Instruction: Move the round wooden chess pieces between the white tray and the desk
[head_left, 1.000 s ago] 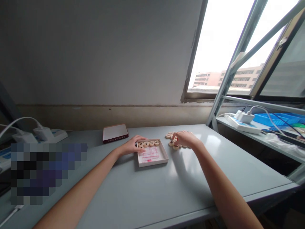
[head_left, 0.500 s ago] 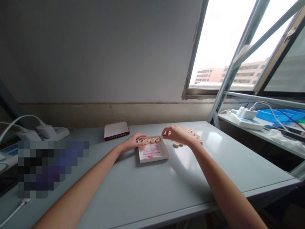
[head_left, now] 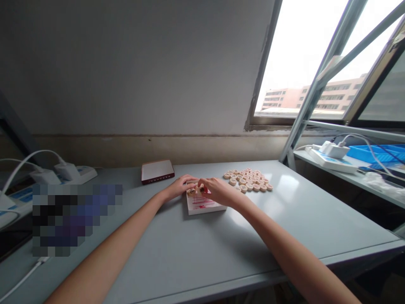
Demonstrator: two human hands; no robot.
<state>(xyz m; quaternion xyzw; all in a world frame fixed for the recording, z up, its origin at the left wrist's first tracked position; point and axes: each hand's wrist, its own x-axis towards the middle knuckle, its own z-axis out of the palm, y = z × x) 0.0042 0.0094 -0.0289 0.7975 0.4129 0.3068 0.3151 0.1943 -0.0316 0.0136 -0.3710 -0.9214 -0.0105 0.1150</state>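
Observation:
A shallow white box [head_left: 205, 207] with red print inside lies on the grey table [head_left: 202, 249]. Round wooden chess pieces sit in a row along its far side. My left hand [head_left: 179, 187] rests at the box's far left corner, fingers curled against a piece. My right hand [head_left: 218, 191] reaches over the box from the right, its fingertips pinched on a wooden piece [head_left: 201, 189] just above the row. A heap of several more wooden pieces [head_left: 248, 180] lies on the table to the right of the box.
A dark red box lid [head_left: 157, 171] lies behind the box. Power strips with white chargers and cables [head_left: 68, 172] sit at the left. A metal shelf on the right holds another power strip [head_left: 332, 160] and a blue tray [head_left: 376, 153]. An open window is behind.
My right hand left the heap with a piece, moved left and came down over the box's row. My left hand stayed at the box's corner. The heap is now uncovered.

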